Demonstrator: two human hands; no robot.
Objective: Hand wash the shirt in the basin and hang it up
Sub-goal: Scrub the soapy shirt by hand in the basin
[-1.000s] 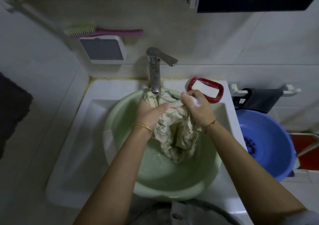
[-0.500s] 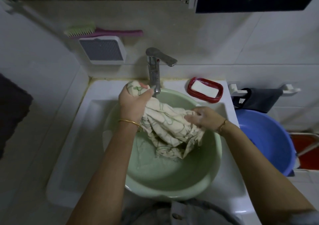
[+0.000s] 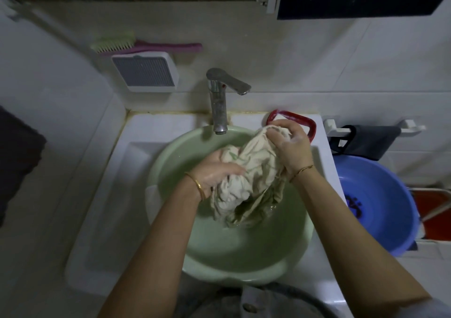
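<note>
Cream cloth with faint green lines, the shirt (image 3: pixel 246 178) hung bunched and wet over the pale green basin (image 3: pixel 219 256). Its lowest folds dipped toward the water, though whether they touched it was hard to tell. The left hand (image 3: pixel 214 173) gripped the lower bunch, its fingers curled into the fabric and mostly buried by it. The right hand (image 3: pixel 290 144) clutched the upper end near the far right rim, its fingertips tucked into the cloth and out of sight. That hand covered much of the red soap dish (image 3: pixel 310 124), so its contents could not be made out. The basin sat in the white sink (image 3: pixel 102 195) under the tap (image 3: pixel 218 102). A blue tub (image 3: pixel 380 195) stood at the right, partly hidden behind the sink edge.
</note>
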